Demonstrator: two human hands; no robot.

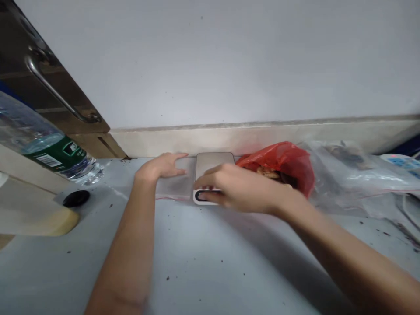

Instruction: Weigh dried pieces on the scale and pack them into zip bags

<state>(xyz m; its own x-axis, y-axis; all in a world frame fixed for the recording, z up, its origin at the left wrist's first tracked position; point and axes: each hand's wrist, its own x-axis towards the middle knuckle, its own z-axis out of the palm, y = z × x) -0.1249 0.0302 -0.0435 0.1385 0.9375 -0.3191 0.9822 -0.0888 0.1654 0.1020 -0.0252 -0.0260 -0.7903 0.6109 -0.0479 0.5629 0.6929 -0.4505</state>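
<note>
A small kitchen scale (214, 161) with a metal top and a dark display strip at its front lies near the wall. My right hand (234, 186) reaches over its front part from the right. The fingers are bent and the thumb lies over the display strip, apart from them. This hand hides part of the scale. To its left is a flat stack of clear plastic zip bags (173, 187) with a red seal line. My left hand (164, 165) rests at the bags' back left part, fingers spread.
An open red plastic bag (282, 153) with brown dried pieces stands right of the scale. Beyond it lie a large clear bag (341, 175) and a device with blue keys (403, 162). At left are a water bottle (55, 151), a whitish container (29, 210) and a black cap (76, 198).
</note>
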